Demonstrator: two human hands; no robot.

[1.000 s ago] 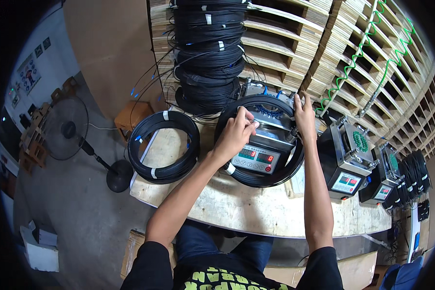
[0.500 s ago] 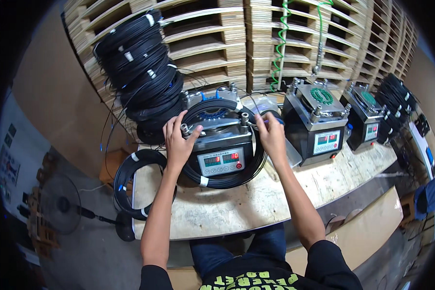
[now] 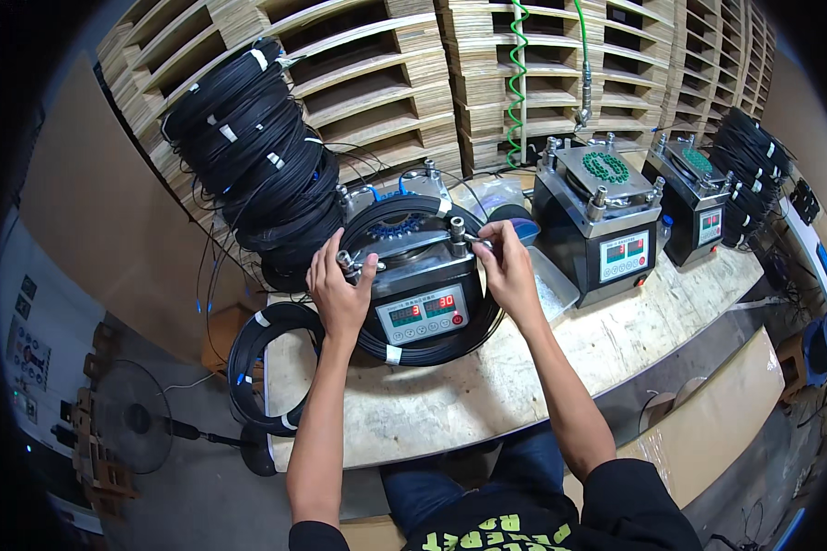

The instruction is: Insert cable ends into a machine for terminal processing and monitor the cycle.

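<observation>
A dark benchtop machine [image 3: 390,298] with a red-lit display stands in front of me, a ring of blue connectors [image 3: 393,228] on its metal top. A coil of black cable [image 3: 432,353] with white ties loops around the machine. My left hand [image 3: 342,286] closes around the front left clamp, thumb and fingers on either side of its post. At the front right post [image 3: 458,235], my right hand [image 3: 507,274] pinches the small metal clamp lever [image 3: 476,241] between thumb and fingers. Its fingertips partly hide the lever.
A tall stack of black cable coils [image 3: 253,156] stands at the left, with another coil [image 3: 241,367] over the table's left edge. Two similar machines [image 3: 597,230] [image 3: 694,197] stand to the right. Wooden pallets [image 3: 358,83] rise behind; green air hoses [image 3: 516,83] hang there.
My right hand has moved from a thin cable beside the coil to the front right clamp lever. My left hand remains at the left clamp. The view has shifted slightly.
</observation>
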